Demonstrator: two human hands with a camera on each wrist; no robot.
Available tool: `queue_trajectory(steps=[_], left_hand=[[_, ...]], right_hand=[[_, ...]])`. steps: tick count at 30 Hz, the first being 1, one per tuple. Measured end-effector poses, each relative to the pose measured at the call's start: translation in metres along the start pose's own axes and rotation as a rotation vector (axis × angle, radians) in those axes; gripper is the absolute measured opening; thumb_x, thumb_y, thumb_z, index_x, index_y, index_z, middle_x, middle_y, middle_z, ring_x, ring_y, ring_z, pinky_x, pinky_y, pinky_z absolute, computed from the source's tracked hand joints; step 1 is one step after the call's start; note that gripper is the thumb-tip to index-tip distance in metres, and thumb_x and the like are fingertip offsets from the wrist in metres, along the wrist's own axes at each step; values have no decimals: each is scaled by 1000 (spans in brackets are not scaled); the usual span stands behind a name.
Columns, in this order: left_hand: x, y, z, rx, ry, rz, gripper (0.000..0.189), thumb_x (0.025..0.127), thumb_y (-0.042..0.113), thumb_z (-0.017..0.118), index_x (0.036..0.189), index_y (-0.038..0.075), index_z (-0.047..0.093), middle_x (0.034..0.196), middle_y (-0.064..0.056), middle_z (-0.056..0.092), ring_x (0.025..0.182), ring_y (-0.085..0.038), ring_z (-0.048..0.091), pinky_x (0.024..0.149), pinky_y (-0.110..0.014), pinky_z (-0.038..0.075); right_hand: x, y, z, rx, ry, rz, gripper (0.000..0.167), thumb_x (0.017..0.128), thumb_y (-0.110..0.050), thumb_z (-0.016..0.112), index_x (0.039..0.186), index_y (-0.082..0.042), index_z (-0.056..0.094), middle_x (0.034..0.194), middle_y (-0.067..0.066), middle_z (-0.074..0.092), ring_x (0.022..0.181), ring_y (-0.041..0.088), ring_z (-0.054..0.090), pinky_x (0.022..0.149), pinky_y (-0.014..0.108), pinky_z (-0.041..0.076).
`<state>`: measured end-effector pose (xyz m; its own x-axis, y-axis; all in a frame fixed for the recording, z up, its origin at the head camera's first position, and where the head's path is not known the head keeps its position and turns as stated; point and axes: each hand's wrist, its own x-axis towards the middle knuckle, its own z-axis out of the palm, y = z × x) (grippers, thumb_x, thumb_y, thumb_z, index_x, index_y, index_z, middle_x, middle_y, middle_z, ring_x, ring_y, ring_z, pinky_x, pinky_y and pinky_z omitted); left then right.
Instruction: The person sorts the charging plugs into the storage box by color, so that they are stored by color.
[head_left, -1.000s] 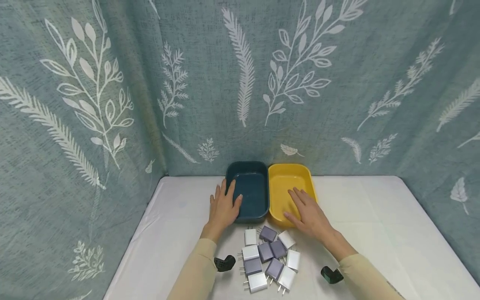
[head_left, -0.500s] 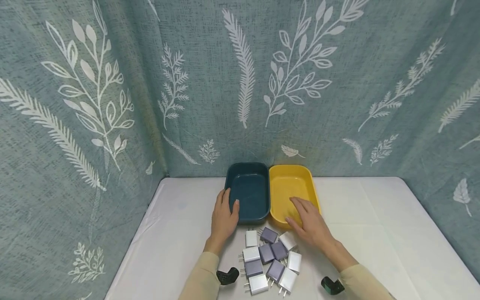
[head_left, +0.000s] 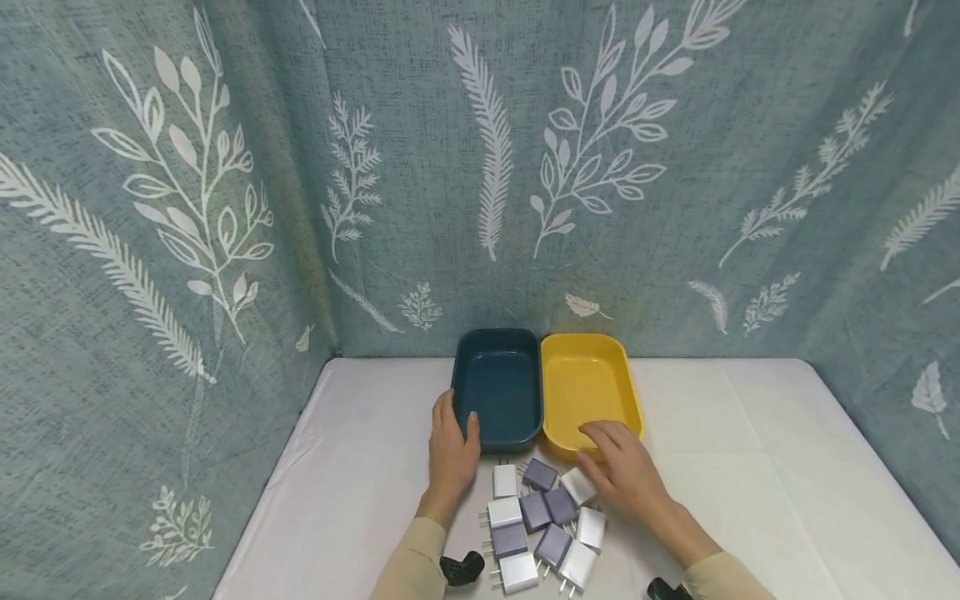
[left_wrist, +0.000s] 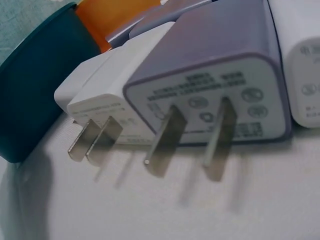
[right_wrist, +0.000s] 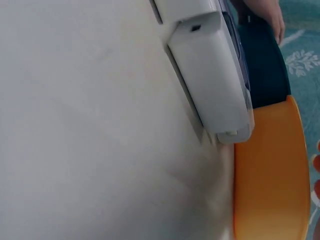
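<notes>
My left hand (head_left: 453,458) is at the near left corner of the dark blue tray (head_left: 498,442), fingers loosely bent and holding nothing; whether it touches the rim I cannot tell. Over the near right part of the yellow tray (head_left: 633,392) hovers my right hand (head_left: 628,473), relaxed, with nothing in its grasp. Between the two wrists lie several plug chargers, some white (head_left: 519,572) and some purple (head_left: 510,540). Close up in the left wrist view, a purple charger (left_wrist: 205,60) shows two metal prongs. A white charger (right_wrist: 210,75) appears in the right wrist view.
Both trays stand side by side at the back of the white-covered table (head_left: 727,467). A teal leaf-patterned curtain (head_left: 420,167) rises behind and along both sides. Black wrist devices (head_left: 462,568) hang close to the sleeves.
Both hands have drawn back toward the near edge. My left hand's fingers have come off the inside of the blue tray, and the right hand's have bent slightly. The chargers lie as before.
</notes>
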<state>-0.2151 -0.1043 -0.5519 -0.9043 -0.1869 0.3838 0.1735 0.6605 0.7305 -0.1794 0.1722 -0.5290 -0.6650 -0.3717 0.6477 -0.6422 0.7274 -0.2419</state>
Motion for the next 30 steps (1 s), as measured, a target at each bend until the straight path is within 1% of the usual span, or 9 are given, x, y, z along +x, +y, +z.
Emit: queue_trajectory(steps=[3, 6, 10, 13, 17, 19, 22, 27, 30], left_hand=[[-1, 0, 1, -42, 1, -31, 54, 101, 25, 48, 147, 1, 34, 149, -21, 40, 136, -39, 44, 112, -51, 39], [-3, -2, 3, -73, 1, -69, 53, 101, 27, 46, 147, 2, 35, 149, -20, 41, 139, -37, 42, 115, -49, 36], [-4, -5, 5, -114, 12, -115, 54, 101, 28, 46, 147, 2, 34, 150, -20, 42, 140, -37, 41, 115, -50, 34], [-5, -6, 5, -159, 15, -149, 56, 101, 29, 46, 149, 2, 32, 151, -19, 42, 141, -36, 40, 116, -51, 33], [-8, -7, 4, -205, -1, -188, 57, 102, 32, 45, 151, 5, 30, 153, -17, 40, 142, -33, 38, 118, -49, 31], [-9, -9, 4, -219, -7, -190, 57, 103, 33, 43, 151, 5, 28, 154, -17, 39, 143, -34, 37, 118, -50, 30], [-11, -11, 4, -230, -12, -185, 57, 103, 33, 42, 152, 6, 27, 154, -17, 38, 143, -34, 37, 118, -50, 30], [-11, -13, 5, -229, -16, -169, 57, 103, 33, 42, 153, 7, 27, 155, -15, 38, 143, -32, 37, 118, -50, 30], [-12, -14, 5, -230, -18, -155, 58, 103, 33, 41, 153, 7, 26, 155, -14, 38, 143, -32, 37, 118, -50, 30]], right_hand=[[-4, -1, -1, 20, 40, -22, 32, 81, -19, 74, 110, -5, 67, 106, 6, 67, 99, 22, 62, 89, 36, 50], [-8, -3, -1, 42, 70, -43, 25, 85, -19, 68, 106, -5, 67, 102, 6, 68, 95, 21, 64, 85, 34, 51], [-14, -7, -1, 49, 85, -76, 22, 88, -19, 63, 104, -5, 68, 99, 6, 69, 90, 21, 67, 80, 33, 54], [-18, -10, 0, 62, 74, -78, 22, 84, -15, 67, 103, -4, 69, 96, 4, 70, 86, 19, 68, 76, 32, 55], [-25, -13, 3, 90, 62, -58, 26, 74, -8, 74, 100, -5, 70, 90, 2, 69, 78, 13, 66, 70, 26, 54], [-29, -15, 6, 98, 58, -51, 27, 72, -7, 75, 99, -6, 69, 87, 0, 68, 74, 10, 65, 67, 24, 53], [-35, -16, 10, 94, 57, -40, 27, 72, -7, 77, 98, -7, 69, 87, -1, 68, 75, 10, 66, 67, 24, 53], [-39, -16, 12, 90, 5, 19, 30, 72, -10, 79, 101, -6, 70, 95, -1, 71, 86, 14, 69, 76, 29, 56], [-41, -16, 12, 96, -22, 63, 33, 71, -11, 81, 102, -6, 70, 98, 1, 71, 90, 16, 70, 79, 31, 57]])
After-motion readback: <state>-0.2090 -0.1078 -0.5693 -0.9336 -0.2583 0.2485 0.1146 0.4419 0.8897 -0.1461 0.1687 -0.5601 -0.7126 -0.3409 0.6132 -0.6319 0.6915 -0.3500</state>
